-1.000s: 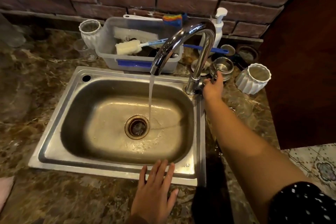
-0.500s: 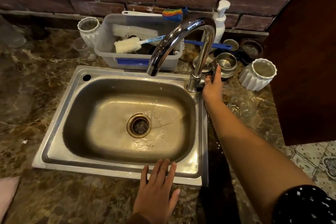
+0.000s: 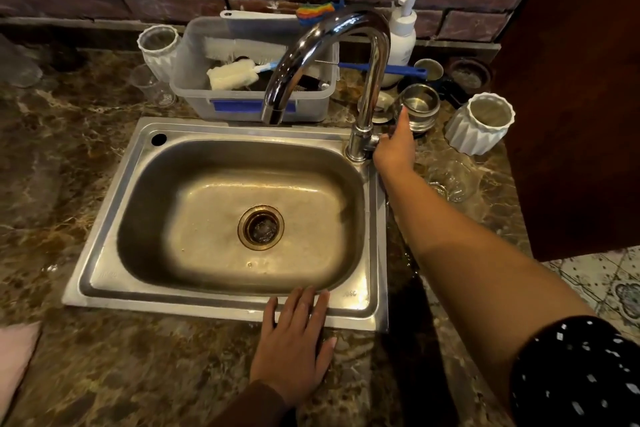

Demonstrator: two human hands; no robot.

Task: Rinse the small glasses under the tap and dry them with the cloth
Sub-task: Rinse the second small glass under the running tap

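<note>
- Two things sit at the far left. Nearest is the pink cloth [image 3: 15, 350], with only a corner showing on the tabletop [image 3: 86, 374]. It looks soft, limp and light, so I'd bunch it in the palm.
- Further back, the left small glass [image 3: 152, 87] stands upright on the tabletop, just beside a white fluted cup [image 3: 160, 48] and left of the plastic tub [image 3: 249, 104]. It looks thin and clear, so probably light and brittle. I'd hold it round the wall, thumb opposite fingers, rather than pinch the rim.
- At the steel sink [image 3: 104, 253], the left hand [image 3: 294, 347] lies palm down across the front rim. Its fingers are straight and slightly spread, and it holds nothing.
- Above the basin arches the tap [image 3: 332, 35], and no water comes from the spout.
- At the tap's base is the right hand [image 3: 394, 152]. The forefinger points straight up and the thumb is against the lever. The other fingers are hidden, so I cannot tell whether they grip the lever.
- Just right of that wrist, the right small glass [image 3: 450, 180] rests on the tabletop, in front of some steel cups [image 3: 420, 107]. It is too blurred to tell whether it stands or lies over.
- Wet glass will be slippery, and the stone and steel around it are unforgiving. A snug, gentle wrap low on the body seems safest.
</note>
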